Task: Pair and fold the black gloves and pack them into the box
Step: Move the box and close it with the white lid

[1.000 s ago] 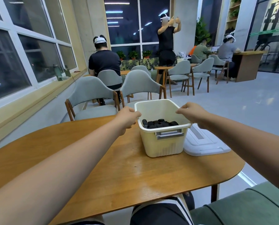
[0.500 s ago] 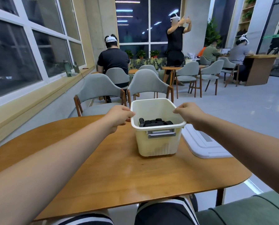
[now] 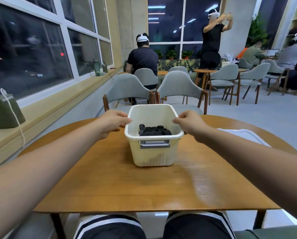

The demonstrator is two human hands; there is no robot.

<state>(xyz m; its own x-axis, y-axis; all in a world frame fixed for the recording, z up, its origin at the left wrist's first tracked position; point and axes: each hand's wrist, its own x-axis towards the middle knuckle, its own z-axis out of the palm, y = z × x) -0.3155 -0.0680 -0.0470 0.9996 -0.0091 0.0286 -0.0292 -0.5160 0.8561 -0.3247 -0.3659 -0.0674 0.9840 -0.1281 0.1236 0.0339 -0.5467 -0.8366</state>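
Cream plastic forms the box (image 3: 153, 152), which stands on the wooden worktop (image 3: 127, 183) with a grey latch (image 3: 155, 144) on its near wall and fine ribs along that wall's foot. Black gloves (image 3: 154, 131) lie folded inside the box, low against its near wall, as a tight row of dark bundles. The one at the left end shows a dotted texture. The left hand (image 3: 112, 122) grips the box's left rim, fingers (image 3: 121, 115) curled over the edge, and the right hand (image 3: 191, 124) grips the right rim likewise. Right of the box, a white lid (image 3: 244, 135) lies flat.
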